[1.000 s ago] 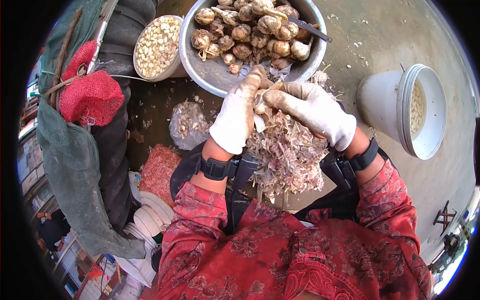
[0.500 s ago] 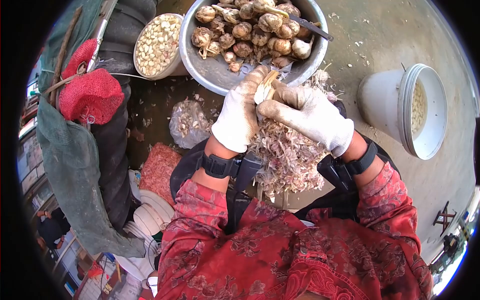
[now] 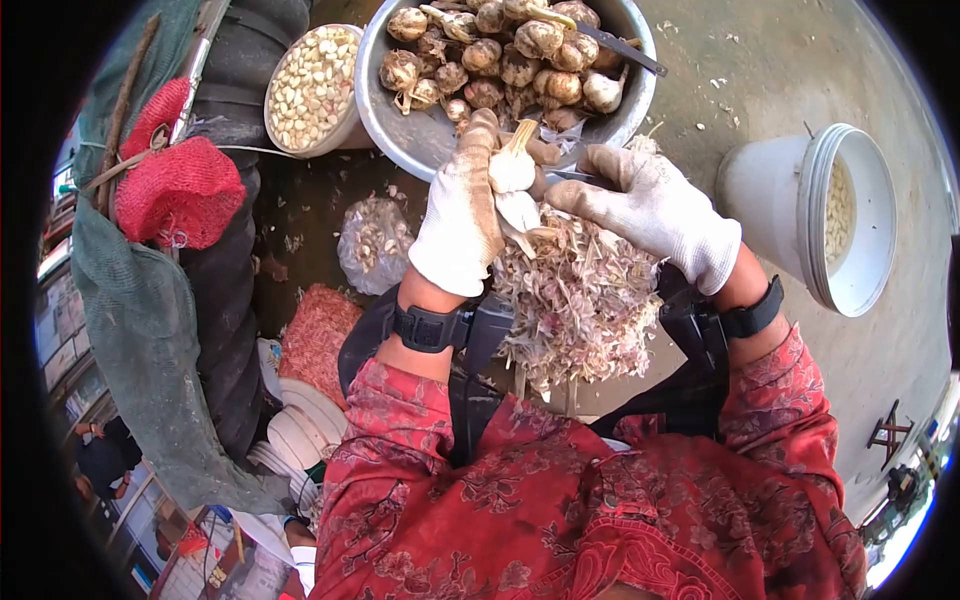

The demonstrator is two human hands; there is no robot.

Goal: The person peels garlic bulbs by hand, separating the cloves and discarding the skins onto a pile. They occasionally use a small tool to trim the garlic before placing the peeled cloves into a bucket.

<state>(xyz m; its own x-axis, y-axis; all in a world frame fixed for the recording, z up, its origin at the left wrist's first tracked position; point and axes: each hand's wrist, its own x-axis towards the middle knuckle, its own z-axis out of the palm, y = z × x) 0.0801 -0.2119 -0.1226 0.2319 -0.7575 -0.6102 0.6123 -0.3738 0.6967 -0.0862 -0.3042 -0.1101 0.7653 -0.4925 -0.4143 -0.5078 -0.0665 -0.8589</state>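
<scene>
My left hand [image 3: 462, 205] is closed round a garlic bulb [image 3: 512, 172]. White and partly peeled, the bulb has its tan stem pointing up, and loose white skin [image 3: 518, 212] hangs below it. To the right, my right hand [image 3: 645, 205] is apart from the bulb, its thumb stretched toward it and its fingers bent. A gap shows between that thumb and the forefinger, with a grey strip behind that may be the basin rim. Both hands wear white knit gloves with soiled fingers. Below them lies a heap of garlic skins [image 3: 580, 300].
Ahead is a metal basin [image 3: 392, 135] of unpeeled garlic bulbs, with a knife [image 3: 630, 52] lying on them. A bucket of peeled cloves [image 3: 315, 90] stands left; a white bucket [image 3: 765, 190] lies tilted at right. A plastic bag [image 3: 372, 245] and red mesh sack [image 3: 318, 335] are on the left.
My right hand has drawn away from the bulb to the right. The bulb now shows more of its white surface, with loose skin hanging under it. My left hand has shifted slightly left.
</scene>
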